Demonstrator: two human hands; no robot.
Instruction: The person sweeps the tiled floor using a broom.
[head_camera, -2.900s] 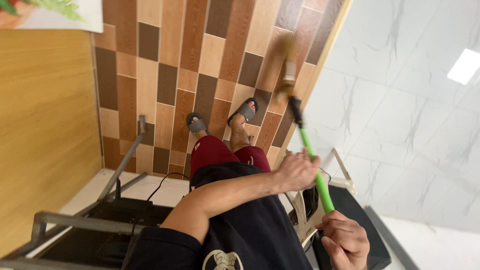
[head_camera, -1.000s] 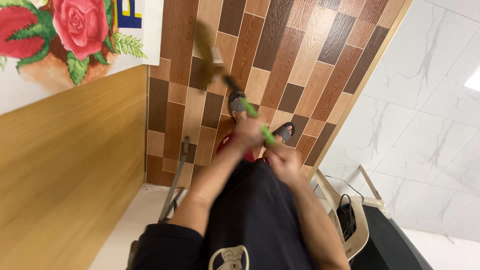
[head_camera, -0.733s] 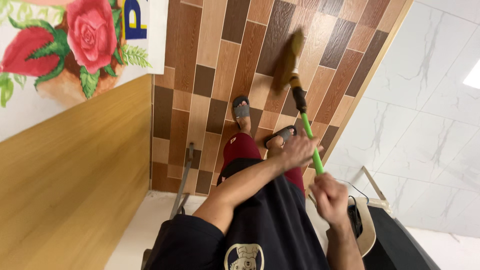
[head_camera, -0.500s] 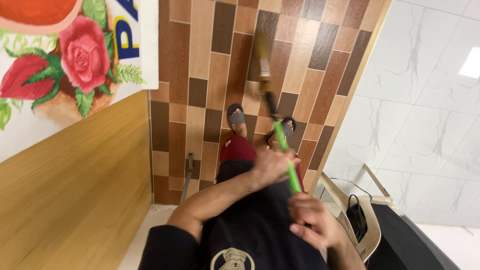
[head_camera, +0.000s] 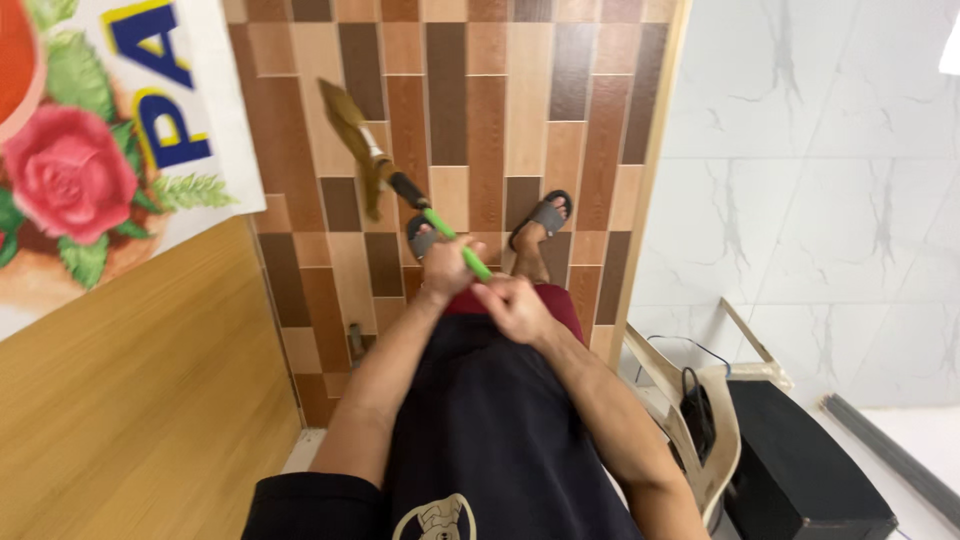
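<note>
Green-handled broom (head_camera: 400, 185) angled w/ bristles on the brown tiled floor (head_camera: 480, 90), up-left of the sandalled feet (head_camera: 540, 215). Left hand (head_camera: 447, 268) & right hand (head_camera: 512, 305) both clamped on handle, close together. Plastic chair (head_camera: 700, 420) at right.

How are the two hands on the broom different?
The left hand grips the green handle lower down, nearer the bristles; the right hand holds the top end, close to the body. The left hand sits farther left in the picture; the right is more to the middle. Both are closed around the same broom.
</note>
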